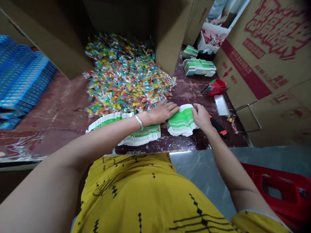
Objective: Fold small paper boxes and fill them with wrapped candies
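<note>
My left hand (162, 112), with a silver bangle at its wrist, lies flat with fingers stretched out. Its fingertips touch the left edge of a small fanned stack of flat green-and-white cartons (181, 121). At the stack's right edge, my right hand (202, 118) has its fingers curled round the cartons, thumb side towards me. A longer fanned row of the same flat cartons (143, 137) lies under my left forearm, which hides part of it. Just beyond is a big heap of clear packets of colourful candy (126, 81).
Stacks of blue boxes (26, 77) stand at the left. Bundled green-and-white cartons (199, 67), a red holder (219, 84) and a black-and-orange cutter (218, 125) lie at the right. A large cardboard box (272, 74) borders the table; a person's hand (216, 21) shows behind.
</note>
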Tool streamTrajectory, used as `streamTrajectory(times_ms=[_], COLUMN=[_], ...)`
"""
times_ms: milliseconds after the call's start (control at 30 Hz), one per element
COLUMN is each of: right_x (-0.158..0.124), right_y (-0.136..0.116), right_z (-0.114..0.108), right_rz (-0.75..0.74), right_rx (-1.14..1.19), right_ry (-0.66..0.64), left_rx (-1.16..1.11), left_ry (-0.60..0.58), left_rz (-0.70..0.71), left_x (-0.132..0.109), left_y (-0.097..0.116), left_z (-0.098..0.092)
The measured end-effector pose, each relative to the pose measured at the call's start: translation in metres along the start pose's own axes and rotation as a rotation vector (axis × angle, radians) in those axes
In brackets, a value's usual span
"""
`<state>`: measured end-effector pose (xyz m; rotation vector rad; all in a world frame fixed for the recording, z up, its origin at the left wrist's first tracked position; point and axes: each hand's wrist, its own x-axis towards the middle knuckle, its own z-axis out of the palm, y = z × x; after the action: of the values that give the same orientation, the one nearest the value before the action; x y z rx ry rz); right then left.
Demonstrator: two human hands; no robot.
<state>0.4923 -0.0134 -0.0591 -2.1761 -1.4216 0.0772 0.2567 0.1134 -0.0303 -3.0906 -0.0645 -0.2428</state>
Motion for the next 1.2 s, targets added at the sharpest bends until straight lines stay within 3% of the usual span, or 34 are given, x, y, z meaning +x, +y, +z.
streamTrajectory(times_ms=[133, 233, 333, 433, 567, 767, 867, 1033, 1200], right_x=[-0.02, -0.047, -0.074, -0.087, -0.088, -0.088, -0.089, -0.09, -0.091], right_y=[-0.016, -0.048, -0.086, -0.106, -0.106, -0.101, -0.101, -0.103, -0.106], right_z=[-0.016, -0.026, -0.023, -0.008, 0.011, 0.019, 0.021, 0.021, 0.021], right_rz=[-0.078, -0.24, -0.353, -0.351, -0.311, -0.303, -0.292, -0.285, -0.27], right_rx=[-0.052, -0.054, -0.059, -0.141, -0.225, -0.267, -0.268, -0.269, -0.296], right_ry=[0.044, 0.069, -0.051, -0.128, -0.131, -0.091, -0.081, -0.067, -0.066], left_rx=[-0.072, -0.117, -0.136, -0.134, -0.091, 0.06, 0.048, -0.085, -0.098], left_ry=[0.014, 0.015, 0.006, -0.001, -0.007, 0.053, 0.052, 0.01, 0.053], left_rz=[-0.057, -0.08, -0.092, -0.106, -0.15, -0.24, -0.137, 0.15, 0.157], left_x=[-0.005, -0.006, -0.004, -0.003, -0.013, -0.048, -0.059, -0.063, -0.068], left_y=[0.0, -0.001, -0.002, -0.002, -0.001, 0.006, 0.013, 0.024, 0.024], left_z=[-0.001, -0.001, 0.0, -0.002, -0.013, -0.031, -0.034, -0.025, -0.011])
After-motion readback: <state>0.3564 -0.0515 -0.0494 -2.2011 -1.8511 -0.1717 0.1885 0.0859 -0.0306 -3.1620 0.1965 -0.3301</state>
